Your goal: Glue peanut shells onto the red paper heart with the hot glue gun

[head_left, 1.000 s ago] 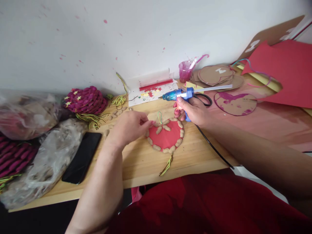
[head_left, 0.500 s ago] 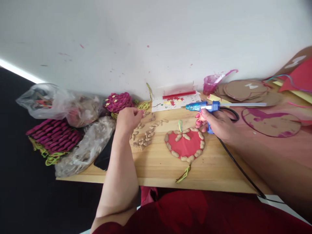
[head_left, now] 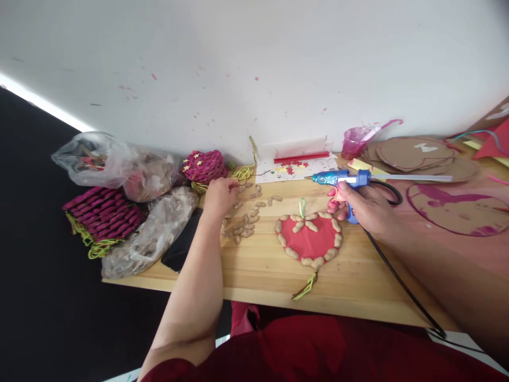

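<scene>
My right hand (head_left: 368, 207) is wrapped round a blue glue gun (head_left: 350, 179), its nozzle pointing left and a long glue stick coming out at the back. Below the gun lies a red heart (head_left: 310, 241) edged with peanuts, with a pale loop at its top and a yellow-green and brown tassel at its point. At the upper left of some loose peanuts (head_left: 245, 228), my left hand (head_left: 221, 197) is closed with its fingertips bent together. Whether a peanut is between them I cannot make out.
Plastic bags (head_left: 155, 228), a purple woven piece (head_left: 104, 216) and a black phone (head_left: 181, 246) lie on the left. At the back are star sequins on white paper (head_left: 266, 172) and a pink cup (head_left: 352, 142). Cardboard shapes (head_left: 413, 154) and the gun's black cord (head_left: 397, 276) are on the right.
The view has shifted, so the tabletop things appear a little further right. My left hand's fingers have turned down among the loose peanuts. The glue gun stays in my right hand above the heart.
</scene>
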`<state>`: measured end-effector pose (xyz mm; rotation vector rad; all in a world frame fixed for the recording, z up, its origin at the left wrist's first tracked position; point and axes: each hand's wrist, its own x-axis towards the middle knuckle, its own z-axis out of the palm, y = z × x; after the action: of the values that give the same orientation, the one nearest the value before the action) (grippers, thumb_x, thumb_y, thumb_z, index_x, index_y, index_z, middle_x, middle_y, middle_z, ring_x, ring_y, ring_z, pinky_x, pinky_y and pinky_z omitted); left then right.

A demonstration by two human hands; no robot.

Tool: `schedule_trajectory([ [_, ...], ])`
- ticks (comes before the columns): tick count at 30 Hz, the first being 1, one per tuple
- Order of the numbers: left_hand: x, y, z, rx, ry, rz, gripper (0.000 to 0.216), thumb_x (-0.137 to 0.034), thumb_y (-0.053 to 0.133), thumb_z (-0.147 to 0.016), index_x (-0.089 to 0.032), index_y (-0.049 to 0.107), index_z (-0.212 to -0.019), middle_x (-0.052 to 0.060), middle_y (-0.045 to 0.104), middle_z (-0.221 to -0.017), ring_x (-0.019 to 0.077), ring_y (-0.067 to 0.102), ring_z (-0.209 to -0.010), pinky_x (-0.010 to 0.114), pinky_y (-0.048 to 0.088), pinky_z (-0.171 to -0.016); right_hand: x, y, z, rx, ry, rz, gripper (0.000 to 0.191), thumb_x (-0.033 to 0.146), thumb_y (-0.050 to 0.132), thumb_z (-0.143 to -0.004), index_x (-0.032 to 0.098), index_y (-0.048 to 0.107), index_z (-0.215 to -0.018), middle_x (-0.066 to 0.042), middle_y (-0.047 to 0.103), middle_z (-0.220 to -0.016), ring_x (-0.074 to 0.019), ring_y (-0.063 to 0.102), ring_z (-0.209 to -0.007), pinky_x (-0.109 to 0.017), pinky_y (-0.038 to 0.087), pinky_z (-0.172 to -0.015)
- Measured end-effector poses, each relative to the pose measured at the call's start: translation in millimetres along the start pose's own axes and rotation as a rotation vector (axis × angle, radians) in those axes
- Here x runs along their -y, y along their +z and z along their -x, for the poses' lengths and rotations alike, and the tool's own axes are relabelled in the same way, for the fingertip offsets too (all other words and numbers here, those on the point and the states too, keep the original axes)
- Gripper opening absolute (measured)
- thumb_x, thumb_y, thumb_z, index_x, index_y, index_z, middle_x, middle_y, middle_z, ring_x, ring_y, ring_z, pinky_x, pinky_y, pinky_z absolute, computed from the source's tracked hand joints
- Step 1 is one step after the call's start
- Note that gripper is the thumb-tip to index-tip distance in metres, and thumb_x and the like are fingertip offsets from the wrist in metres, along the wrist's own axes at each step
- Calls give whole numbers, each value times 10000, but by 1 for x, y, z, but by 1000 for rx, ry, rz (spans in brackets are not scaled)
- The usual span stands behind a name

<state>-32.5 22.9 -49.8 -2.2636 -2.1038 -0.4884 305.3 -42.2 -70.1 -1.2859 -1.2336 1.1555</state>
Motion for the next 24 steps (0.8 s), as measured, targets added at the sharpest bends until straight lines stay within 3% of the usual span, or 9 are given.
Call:
schedule_trajectory([
  [5,-6,1,-1,27,-13,-73,226,-283,618,-865,-182,800,-952,114,777,-1000,271,678,-979,360,468,-966,3,0,1,12,11,6,523,705,674,-835,183,649,-872,-71,682,-713,-172,688,-632,-220,522,-477],
  [11,-3,-12,7,171,-122,133,454,-509,520,-932,-166,799,-829,42,698,-657,214,630,-674,311,452,-693,6,0,3,3,9,48,535,711,654,-848,175,640,-859,-71,675,-699,-168,680,-616,-220,520,-472],
  [15,4,-14,9,133,-84,211,284,-314,592,-884,-188,809,-1016,38,779,-855,199,657,-767,288,475,-760,4,1,2,11,23,10,511,687,680,-843,178,636,-855,-68,680,-704,-161,677,-613,-215,530,-488],
  [18,5,-10,8,163,-6,216,312,-186,623,-827,-223,802,-1080,41,796,-1046,213,679,-922,310,483,-884,3,1,1,-8,33,11,479,649,684,-866,173,640,-850,-75,688,-720,-158,685,-625,-204,523,-488],
  [24,-2,-5,7,258,-6,171,268,-187,656,-814,-215,809,-1032,61,799,-976,236,693,-940,347,489,-895,3,1,0,12,31,14,478,659,683,-860,186,622,-826,-78,688,-701,-167,688,-594,-215,524,-467],
])
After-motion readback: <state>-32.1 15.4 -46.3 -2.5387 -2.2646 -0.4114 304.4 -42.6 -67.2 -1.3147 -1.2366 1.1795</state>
